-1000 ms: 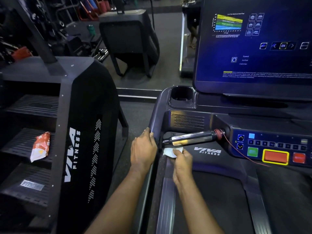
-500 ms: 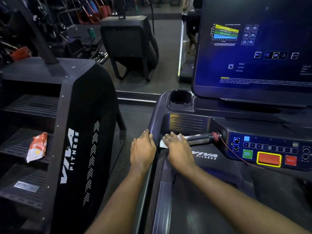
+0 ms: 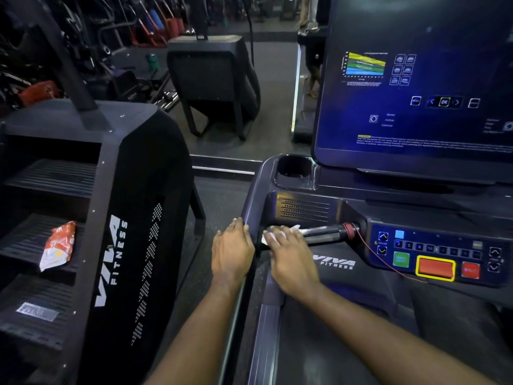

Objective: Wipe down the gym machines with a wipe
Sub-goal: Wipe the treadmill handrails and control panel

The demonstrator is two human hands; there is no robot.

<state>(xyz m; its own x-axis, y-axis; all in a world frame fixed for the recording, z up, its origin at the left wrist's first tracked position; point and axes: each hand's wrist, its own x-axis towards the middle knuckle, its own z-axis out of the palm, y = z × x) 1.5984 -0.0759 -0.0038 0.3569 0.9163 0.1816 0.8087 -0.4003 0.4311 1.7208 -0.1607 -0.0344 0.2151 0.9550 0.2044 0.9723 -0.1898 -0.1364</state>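
R hand [image 3: 291, 257] lies flat, fingers pressing wipe [image 3: 273, 237] onto left end of grip bar [image 3: 322, 234]; L hand [image 3: 231, 251] rests on treadmill rail [image 3: 251, 207], holding nothing. Risk: a stroke running right snags red cord [image 3: 372, 251] at bar's far end, or knuckles bump console buttons [image 3: 435, 269]. Screen [image 3: 416, 79] is lit, so belt [image 3: 333, 351] could prob start

Definitely a gym. There's a treadmill [image 3: 433, 257] with a big lit screen [image 3: 416, 93] showing speed, incline and calories, a "VIVA FITNESS" logo [image 3: 334, 263] on it, a stepper [image 3: 133, 218] with the same branding right beside it, and more machines and gear [image 3: 155, 26] further back.
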